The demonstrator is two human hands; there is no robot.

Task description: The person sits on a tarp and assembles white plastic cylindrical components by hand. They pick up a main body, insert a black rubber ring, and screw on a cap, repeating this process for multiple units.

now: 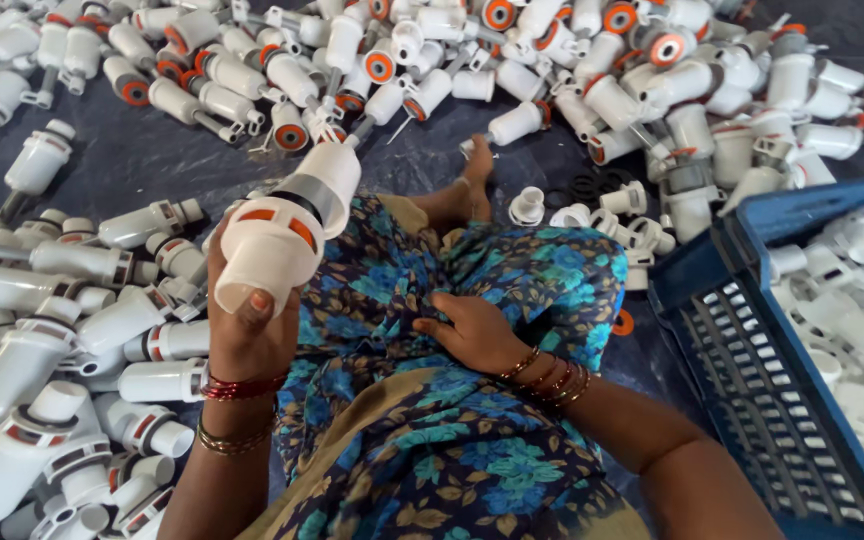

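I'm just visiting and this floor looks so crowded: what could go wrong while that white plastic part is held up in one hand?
1. The left hand alone holds the white plastic part raised by its wide end; it might slip and fall onto the lap.
2. Loose white parts lie heaped close around the bare foot; shifting could scatter them.
3. The blue crate sits tight against the right side, so an elbow could knock it.

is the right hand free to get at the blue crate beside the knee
Probably yes: the right hand rests empty on the floral cloth, and the blue crate sits open on that side with nothing between them.
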